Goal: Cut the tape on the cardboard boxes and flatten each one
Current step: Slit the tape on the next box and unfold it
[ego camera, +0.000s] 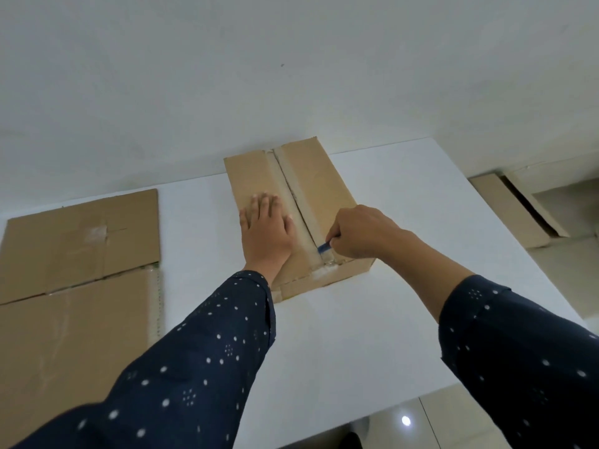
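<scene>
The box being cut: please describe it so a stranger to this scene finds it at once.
On the white table, look midway along the far edge. The box there has the left hand flat on it and the right hand holding a blue cutter at its taped seam. Unlike the flat cardboard to its left, it has side walls.

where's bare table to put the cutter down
Bare table lies right of the box, out to the edge, and in the strip between box and flattened cardboard. Crowded: the box top, under the left hand and right hand holding the cutter.
</scene>
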A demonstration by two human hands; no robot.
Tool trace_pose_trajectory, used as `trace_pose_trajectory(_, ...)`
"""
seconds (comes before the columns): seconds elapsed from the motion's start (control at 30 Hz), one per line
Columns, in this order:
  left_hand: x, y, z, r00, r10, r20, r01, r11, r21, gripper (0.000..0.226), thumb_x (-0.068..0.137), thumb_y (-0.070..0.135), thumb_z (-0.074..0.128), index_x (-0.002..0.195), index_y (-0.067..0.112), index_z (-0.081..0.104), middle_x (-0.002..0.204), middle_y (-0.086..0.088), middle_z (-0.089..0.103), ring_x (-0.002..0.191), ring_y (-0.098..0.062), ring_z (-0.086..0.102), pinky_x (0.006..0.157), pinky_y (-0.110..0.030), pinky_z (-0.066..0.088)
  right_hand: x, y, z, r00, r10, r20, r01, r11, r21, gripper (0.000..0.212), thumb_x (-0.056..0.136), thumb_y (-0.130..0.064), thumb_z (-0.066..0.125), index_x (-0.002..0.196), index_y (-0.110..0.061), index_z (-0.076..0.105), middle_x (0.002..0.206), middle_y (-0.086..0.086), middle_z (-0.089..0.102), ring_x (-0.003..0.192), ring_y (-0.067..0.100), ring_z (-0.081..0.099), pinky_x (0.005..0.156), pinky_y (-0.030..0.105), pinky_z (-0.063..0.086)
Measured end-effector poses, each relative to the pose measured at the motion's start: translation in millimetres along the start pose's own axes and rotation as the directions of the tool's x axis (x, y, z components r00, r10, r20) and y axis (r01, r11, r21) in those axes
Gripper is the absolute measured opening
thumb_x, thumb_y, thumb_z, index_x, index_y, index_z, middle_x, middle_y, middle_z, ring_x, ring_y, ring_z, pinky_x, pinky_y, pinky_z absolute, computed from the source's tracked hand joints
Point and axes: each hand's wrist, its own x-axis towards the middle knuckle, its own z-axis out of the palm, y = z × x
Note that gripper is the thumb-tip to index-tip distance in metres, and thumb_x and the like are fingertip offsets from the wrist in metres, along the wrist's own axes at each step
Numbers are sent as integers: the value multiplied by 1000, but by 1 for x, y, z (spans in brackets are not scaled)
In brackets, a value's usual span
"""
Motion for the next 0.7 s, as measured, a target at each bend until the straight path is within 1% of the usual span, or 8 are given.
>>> trace_pose_trajectory(0.13, 0, -1, 0, 1000, 11, -17, -11, 1000, 6, 55, 105, 35, 34, 154, 11, 33, 163, -9, 27, 154, -29, 13, 123, -49, 8, -19, 4, -2, 1000, 0, -13, 0, 1000, 21, 23, 87, -22, 57, 104, -23, 72, 90, -2, 67, 78, 20, 61, 65, 32, 54)
trace_pose_trajectory(0.3, 1, -3, 1, 999, 27, -28, -27, 1000, 9, 54, 105, 35, 35, 153, 11, 35, 162, -9, 29, 153, -30, 16, 123, -51, 11, -37, 8, 0, 1000, -4, -18, 5, 999, 39, 26, 90, -18, 52, 104, -23, 73, 94, -1, 66, 76, 19, 61, 69, 33, 56)
trace_pose_trajectory(0.37, 2, -4, 1, 999, 36, -10, -36, 999, 13, 55, 105, 36, 34, 154, 13, 34, 163, -8, 28, 153, -29, 15, 123, -50, 10, -41, 12, -1, 999, -9, 51, 6, 999, 42, 24, 93, -17, 50, 107, -23, 69, 89, -1, 65, 71, 17, 63, 64, 29, 53)
trace_pose_trajectory(0.43, 3, -5, 0, 999, 36, 11, -36, 999, -1, 56, 105, 37, 33, 155, 14, 31, 164, -7, 25, 154, -28, 12, 124, -49, 8, -42, 17, -3, 987, -7, 163, -11, 994, 108, 22, 95, -12, 47, 111, -23, 59, 84, 2, 69, 61, 15, 65, 56, 23, 50)
trace_pose_trajectory(0.47, 3, -5, -1, 999, 31, 24, -30, 999, -11, 56, 105, 38, 33, 156, 14, 30, 165, -6, 23, 154, -27, 11, 124, -49, 7, -42, 20, -3, 978, -9, 208, -22, 989, 147, 24, 95, -9, 47, 112, -21, 57, 83, 3, 71, 60, 15, 64, 54, 22, 50)
trace_pose_trajectory(0.53, 4, -4, -2, 998, 24, 50, -23, 1000, -22, 56, 106, 39, 32, 156, 15, 28, 166, -6, 20, 154, -27, 8, 123, -49, 4, -40, 25, -7, 968, -6, 253, -42, 983, 181, 26, 92, -5, 47, 112, -19, 56, 84, -2, 72, 61, 16, 56, 53, 22, 45)
trace_pose_trajectory(0.63, 4, -3, -5, 997, 20, 77, -19, 1000, -14, 56, 106, 40, 32, 156, 15, 26, 166, -6, 17, 155, -28, 6, 122, -50, 3, -42, 30, -19, 955, 19, 297, -87, 972, 217, 25, 90, -5, 45, 106, -16, 60, 75, -2, 67, 54, 15, 39, 49, 23, 33)
trace_pose_trajectory(0.7, 5, -3, -6, 995, 19, 94, -18, 1000, -10, 57, 106, 41, 31, 157, 16, 25, 167, -6, 16, 155, -27, 4, 123, -51, 2, -44, 34, -24, 950, -9, 312, -56, 979, 198, 19, 91, -9, 49, 102, -17, 63, 72, -4, 63, 57, 14, 40, 50, 22, 32)
